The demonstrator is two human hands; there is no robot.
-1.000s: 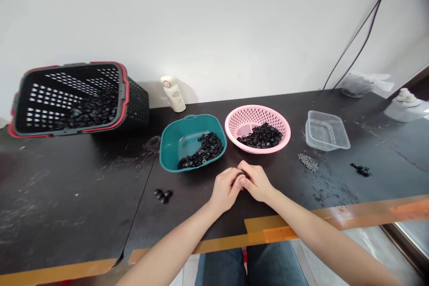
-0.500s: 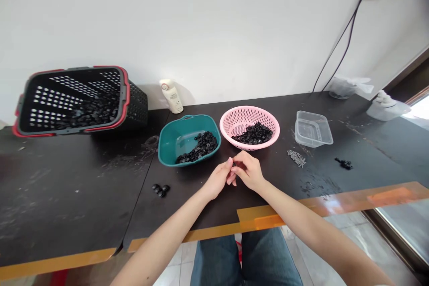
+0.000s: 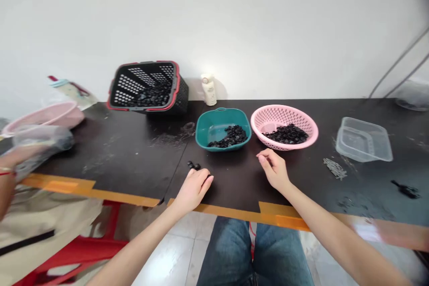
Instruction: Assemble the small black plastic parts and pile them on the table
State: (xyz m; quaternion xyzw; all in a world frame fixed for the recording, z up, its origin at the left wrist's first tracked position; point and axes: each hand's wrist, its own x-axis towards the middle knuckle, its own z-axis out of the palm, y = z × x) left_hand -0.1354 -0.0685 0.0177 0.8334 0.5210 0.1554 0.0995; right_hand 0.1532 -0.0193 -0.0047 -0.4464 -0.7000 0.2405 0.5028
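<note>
My left hand (image 3: 194,189) is low over the near part of the dark table, fingers curled and thumb pressed in; whatever it holds is hidden. Just beyond its knuckles lie several small black round pieces (image 3: 194,166), partly covered by the hand. My right hand (image 3: 275,170) hovers in front of the pink basket (image 3: 264,140), its fingers bent toward the thumb and no piece showing at the tips. Loose black rings (image 3: 288,134) fill part of that basket. Beside it, a teal basin (image 3: 209,132) contains black round pieces (image 3: 231,137).
A black basket with red trim (image 3: 179,91) leans at the back, near a cream bottle (image 3: 209,90). To the right are grey pins (image 3: 335,168), a clear tub (image 3: 365,140) and a dark cluster (image 3: 405,189). At far left, another person's arm (image 3: 8,161) is beside a pink basin (image 3: 50,116).
My hands have separated: the left went left toward the small black pieces, the right stayed near the pink basket. The view has swung left, bringing another person's arm into sight.
</note>
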